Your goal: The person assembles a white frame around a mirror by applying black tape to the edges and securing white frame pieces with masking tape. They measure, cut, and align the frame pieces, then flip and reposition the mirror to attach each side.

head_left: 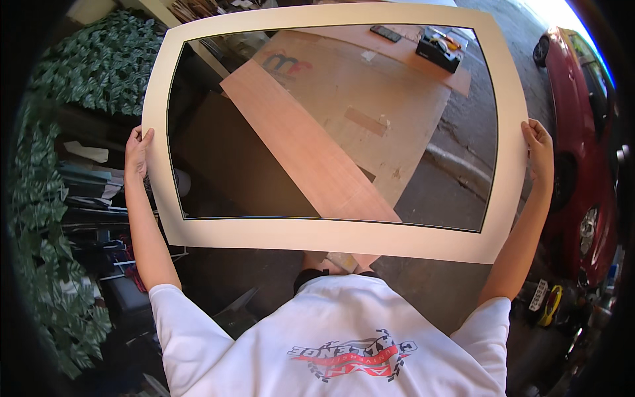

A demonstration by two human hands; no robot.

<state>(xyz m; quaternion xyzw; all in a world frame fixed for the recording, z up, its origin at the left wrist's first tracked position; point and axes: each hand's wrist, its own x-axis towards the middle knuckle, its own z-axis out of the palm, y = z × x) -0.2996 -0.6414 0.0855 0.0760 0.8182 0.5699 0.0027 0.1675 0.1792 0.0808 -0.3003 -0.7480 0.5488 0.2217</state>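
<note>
A large cream rectangular frame, like a mat board with a thin dark inner border, is held up level in front of my chest. My left hand is closed on its left edge, thumb on top. My right hand grips the right edge in the same way. Through the wide opening I see a long pale plywood strip lying diagonally over a worn tan board. A black box with tools and a dark handheld device lie at the far end. Whether glass fills the opening, I cannot tell.
Leafy artificial greenery and stacked sheets and odds line the left. A red car stands close on the right, with a motorbike behind it nearer me. Grey pavement shows beside the board.
</note>
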